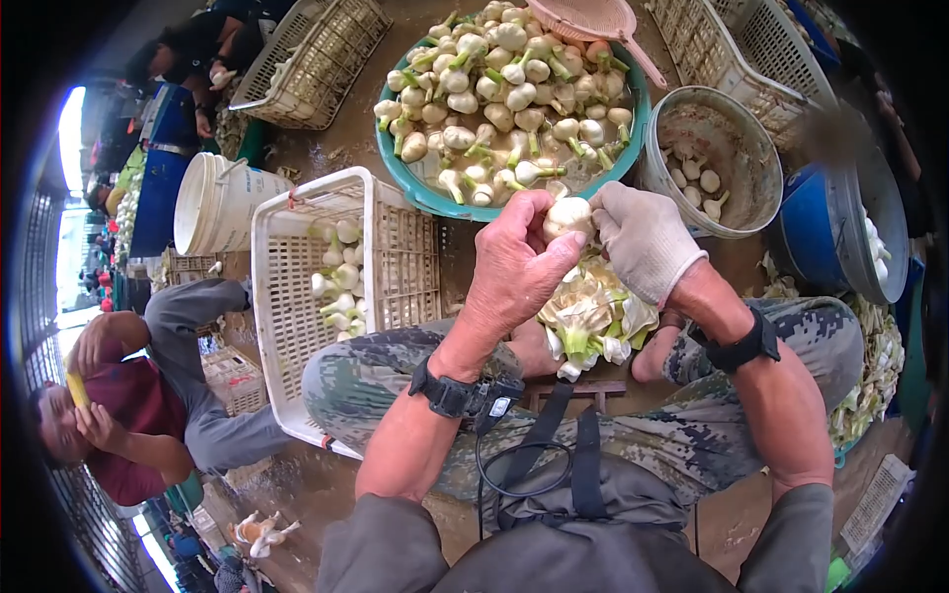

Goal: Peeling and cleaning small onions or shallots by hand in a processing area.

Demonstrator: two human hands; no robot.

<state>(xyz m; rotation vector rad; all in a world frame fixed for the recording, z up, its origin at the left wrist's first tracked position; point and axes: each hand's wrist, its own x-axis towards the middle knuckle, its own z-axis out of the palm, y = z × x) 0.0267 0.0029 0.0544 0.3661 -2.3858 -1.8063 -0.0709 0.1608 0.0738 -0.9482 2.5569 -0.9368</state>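
My bare left hand (519, 259) holds a garlic bulb (569, 219) between thumb and fingers. My right hand (643, 236), in a pale knit glove, has its fingertips at the bulb's right side; whether they pinch anything is hidden. Beyond both hands is a teal basin (417, 194) heaped with garlic bulbs (511, 96) with short green stems, some in water. Below the hands, a pile of garlic peels and leaves (593, 311) lies between my feet. At the left, a white plastic crate (404, 259) holds trimmed garlic bulbs (345, 278).
A pink strainer (586, 16) rests on the basin's far rim. To its right stand a bucket (715, 100) with a few bulbs, a blue bucket (815, 222) and a crate (771, 81). A white bucket (222, 204) lies tilted left. A person (141, 415) sits at the far left.
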